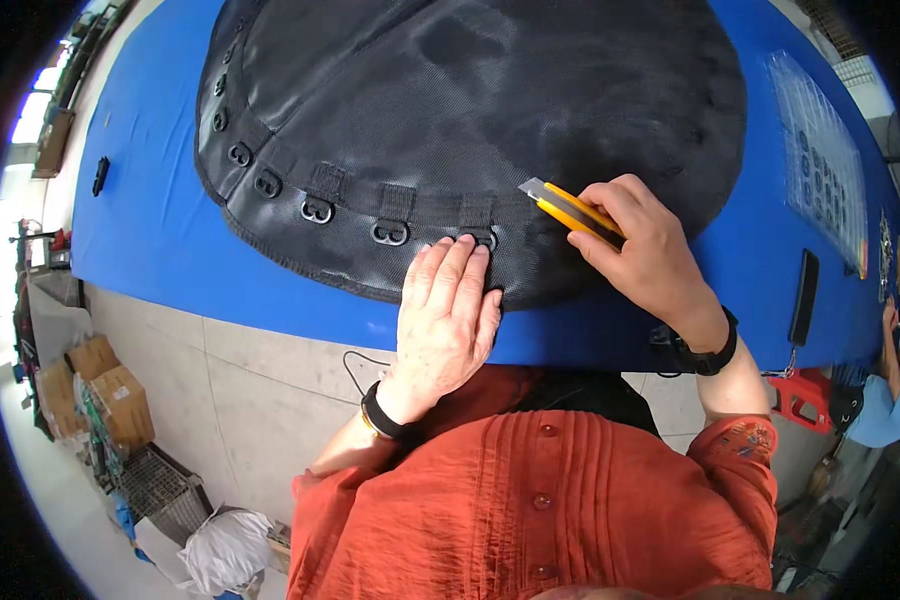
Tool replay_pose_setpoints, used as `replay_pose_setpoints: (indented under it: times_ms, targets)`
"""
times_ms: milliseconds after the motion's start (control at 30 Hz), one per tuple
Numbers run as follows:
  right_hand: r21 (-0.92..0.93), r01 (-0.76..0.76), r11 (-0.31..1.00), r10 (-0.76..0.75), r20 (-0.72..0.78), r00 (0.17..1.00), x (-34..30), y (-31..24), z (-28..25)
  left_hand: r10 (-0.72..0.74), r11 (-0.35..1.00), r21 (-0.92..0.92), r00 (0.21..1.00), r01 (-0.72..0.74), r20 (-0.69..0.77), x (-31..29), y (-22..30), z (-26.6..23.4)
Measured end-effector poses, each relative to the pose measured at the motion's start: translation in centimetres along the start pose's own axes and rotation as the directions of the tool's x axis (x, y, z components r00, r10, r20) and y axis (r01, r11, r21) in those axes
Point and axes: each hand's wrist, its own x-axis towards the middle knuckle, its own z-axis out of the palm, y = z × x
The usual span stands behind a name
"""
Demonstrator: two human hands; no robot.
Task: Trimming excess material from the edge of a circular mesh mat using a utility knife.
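A large black woven fabric piece (590,110) with a rounded edge lies on the blue table. Along its near and left border, short webbing loops hold several dark buckles (390,232). My left hand (445,310) rests flat on the border, fingers stretched out together, the fingertips partly covering one buckle. In my right hand (640,235) is a yellow box cutter (575,213), its blade out and pointing left above the fabric. The blade tip is close to a webbing loop (477,210) just beyond my left fingertips. Whether the blade touches the fabric, I cannot tell.
The blue table (150,230) curves around the fabric. To the right lie a clear plastic sheet (820,165) and a black strip (804,298); a small black part (101,176) sits far left. Cardboard boxes (120,405) stand on the floor. Another person (882,405) is at the right.
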Motion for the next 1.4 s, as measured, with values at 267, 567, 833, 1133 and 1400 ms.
replay_pose_setpoints:
  times_ms: [267, 567, 833, 1133, 1400]
  targets:
    - [0.270, 0.021, 0.963, -0.045, 0.083, 0.996, 3.5, -1.5, -0.3, 0.003, 1.000, 0.030, 1.000, -0.004, 0.028, 0.4, 0.1, -0.1]
    - [0.476, -0.167, 0.863, 0.052, 0.246, 0.968, 3.4, 0.2, -0.1, -0.010, 0.998, 0.066, 0.998, 0.006, 0.060, 0.6, 0.4, -0.2]
    - [0.389, -0.082, 0.918, -0.034, 0.283, 0.958, 2.4, -0.1, -0.4, -0.035, 0.999, 0.038, 0.998, 0.033, 0.053, 0.7, 0.5, -0.1]
    - [0.362, -0.046, 0.931, -0.049, 0.250, 0.967, 1.9, -0.8, 0.2, -0.029, 0.999, 0.030, 0.999, 0.028, 0.039, 0.8, 0.5, -0.1]
    - [0.360, 0.010, 0.933, -0.060, 0.128, 0.990, 0.9, -1.4, 1.5, -0.029, 0.999, 0.024, 0.999, 0.028, 0.038, 0.8, 0.6, -0.1]
